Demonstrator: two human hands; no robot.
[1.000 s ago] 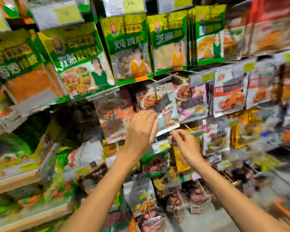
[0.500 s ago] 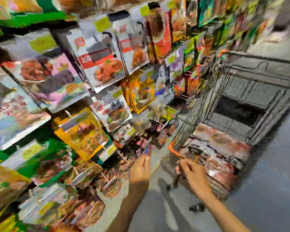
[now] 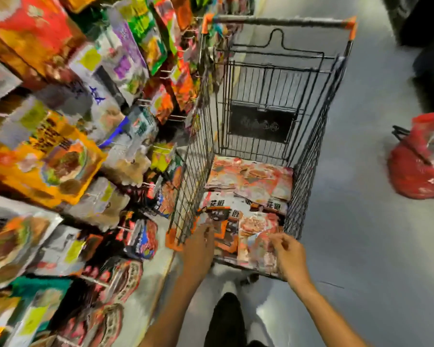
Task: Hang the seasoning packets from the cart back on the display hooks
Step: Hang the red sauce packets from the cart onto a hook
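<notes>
The black wire cart [image 3: 311,136] stands in the aisle beside the display. Several seasoning packets [image 3: 248,179] lie piled in its near end, reddish ones and white-and-orange ones. My left hand [image 3: 198,249] reaches over the cart's near left corner with its fingers stretched toward a white-and-orange packet [image 3: 218,211]. My right hand [image 3: 288,256] is at the near right, its fingers curled at the edge of a reddish packet [image 3: 256,236]. Blur hides whether they pinch it. The display hooks [image 3: 145,101] with hanging packets fill the left side.
A red shopping basket [image 3: 419,161] sits on the grey floor to the right of the cart. The cart's orange-tipped handle [image 3: 276,21] is at the far end. My dark shoe [image 3: 226,319] shows below, between my arms.
My view has swung from the display hooks down to the cart. Both hands dropped from a hanging packet and now reach into the cart's near end.
</notes>
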